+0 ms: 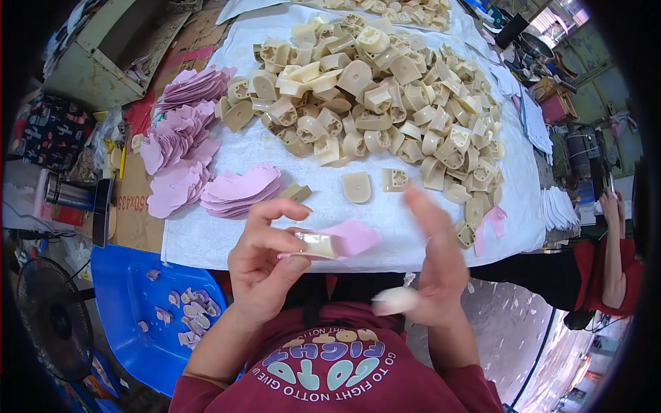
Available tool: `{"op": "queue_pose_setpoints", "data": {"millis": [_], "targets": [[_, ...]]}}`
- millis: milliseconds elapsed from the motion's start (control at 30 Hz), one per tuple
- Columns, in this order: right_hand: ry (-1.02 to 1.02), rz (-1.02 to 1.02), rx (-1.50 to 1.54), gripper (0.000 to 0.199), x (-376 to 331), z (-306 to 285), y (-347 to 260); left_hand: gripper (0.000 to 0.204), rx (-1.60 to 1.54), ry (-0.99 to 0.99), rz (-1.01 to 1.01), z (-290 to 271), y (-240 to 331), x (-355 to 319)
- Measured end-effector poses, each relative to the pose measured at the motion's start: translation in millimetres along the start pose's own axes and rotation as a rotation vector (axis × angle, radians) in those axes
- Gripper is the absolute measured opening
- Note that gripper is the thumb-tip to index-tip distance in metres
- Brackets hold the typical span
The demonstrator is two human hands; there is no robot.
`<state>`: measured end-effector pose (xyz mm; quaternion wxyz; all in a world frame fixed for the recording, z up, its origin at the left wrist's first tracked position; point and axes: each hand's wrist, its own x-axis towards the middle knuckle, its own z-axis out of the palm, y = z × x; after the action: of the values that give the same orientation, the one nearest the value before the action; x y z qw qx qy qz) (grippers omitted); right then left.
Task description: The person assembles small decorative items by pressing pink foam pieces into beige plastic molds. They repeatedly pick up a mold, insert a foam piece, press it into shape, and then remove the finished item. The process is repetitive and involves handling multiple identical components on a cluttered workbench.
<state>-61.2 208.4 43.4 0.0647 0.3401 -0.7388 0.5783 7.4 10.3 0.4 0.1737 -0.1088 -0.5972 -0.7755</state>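
My left hand (265,258) pinches a shiny cream shoe heel (318,245) between thumb and fingers. A pink sheet piece (356,238) extends from the heel's right side. To the right, my right hand (442,268) is raised with fingers apart, its upper fingertip blurred. A pale rounded shape (396,301) shows at its thumb; I cannot tell whether it is a cover. Beyond my hands lie a single flat-faced heel (357,187), a heel with a hollowed face (394,180) and a darker beige block (296,193).
A large heap of beige heels (372,89) covers the table's white cloth (186,237). Pink pieces (241,189) lie stacked at left. A blue tub (124,303) below holds several scraps. A black fan (55,310) stands far left; another person (616,275) sits at right.
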Motion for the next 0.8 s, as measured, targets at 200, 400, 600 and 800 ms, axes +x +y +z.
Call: {"op": "queue_pose_setpoints", "data": {"millis": [200, 400, 600, 800], "targets": [[0.061, 0.700, 0.787, 0.054, -21.4, 13.6, 5.4, 0.023, 0.256, -0.138, 0.251, 13.2, 4.9, 2.0], [0.064, 0.648, 1.013, 0.019, -26.5, 5.9, 5.7, 0.026, 0.538, -0.184, 0.353, 11.1, 13.8, 8.3], [0.055, 0.582, 0.636, 0.022, -21.1, 18.3, -4.3, 0.029, 0.734, -0.162, 0.392, 13.8, 0.3, 10.5], [-0.101, 0.135, -0.170, 0.025, -14.3, 24.1, 3.0, 0.027, 0.653, -0.050, 0.233, 19.0, -12.1, 7.1]]}}
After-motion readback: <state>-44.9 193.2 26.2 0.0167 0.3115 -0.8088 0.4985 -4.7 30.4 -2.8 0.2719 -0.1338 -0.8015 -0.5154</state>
